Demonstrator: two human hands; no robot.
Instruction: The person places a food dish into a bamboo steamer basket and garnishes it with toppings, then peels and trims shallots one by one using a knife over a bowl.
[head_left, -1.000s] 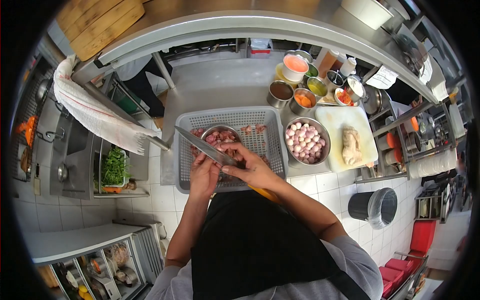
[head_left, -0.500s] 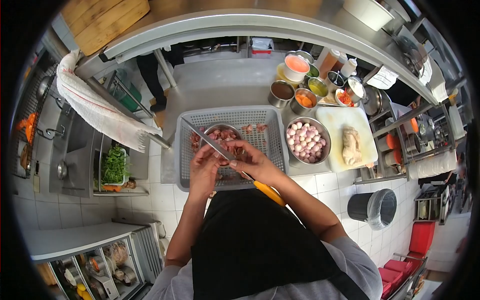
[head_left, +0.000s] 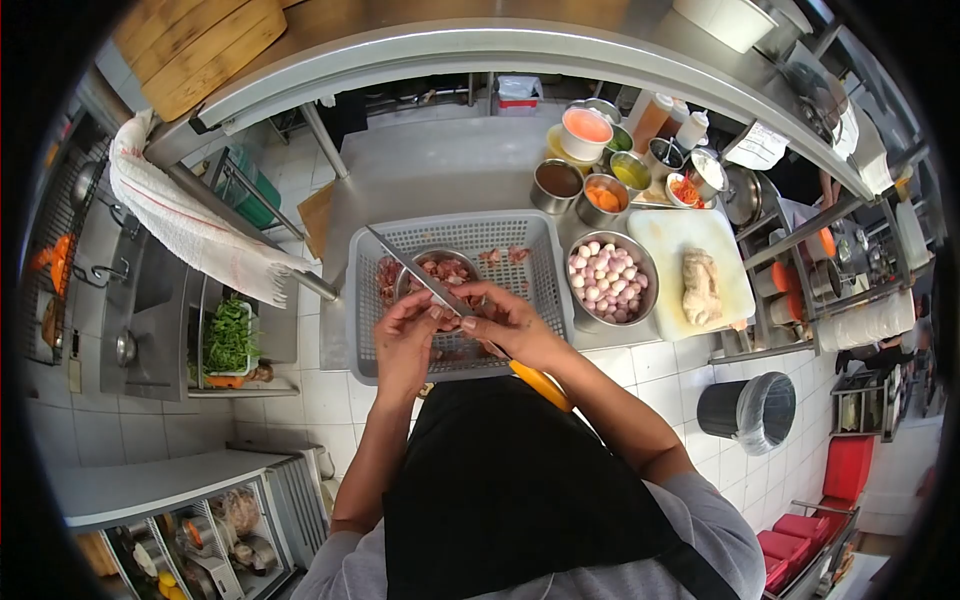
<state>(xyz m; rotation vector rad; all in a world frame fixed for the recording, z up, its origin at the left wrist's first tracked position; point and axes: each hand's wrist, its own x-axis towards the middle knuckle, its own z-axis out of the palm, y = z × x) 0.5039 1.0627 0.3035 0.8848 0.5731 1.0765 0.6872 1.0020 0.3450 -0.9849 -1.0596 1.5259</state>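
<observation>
Right hand [head_left: 515, 328] clamped knife [head_left: 416, 268] by blade; left hand [head_left: 404, 338] curled close, hold unclear. A slip risked cuts.

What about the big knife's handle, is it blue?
No, the knife handle is yellow-orange, showing just below the right hand in the picture.

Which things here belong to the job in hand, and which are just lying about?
Seemingly in the job: yellow-handled knife in right hand, grey basket, reddish pieces, pale bulbs.

Apparently uninvolved: white towel, leafy greens, black bin.
</observation>
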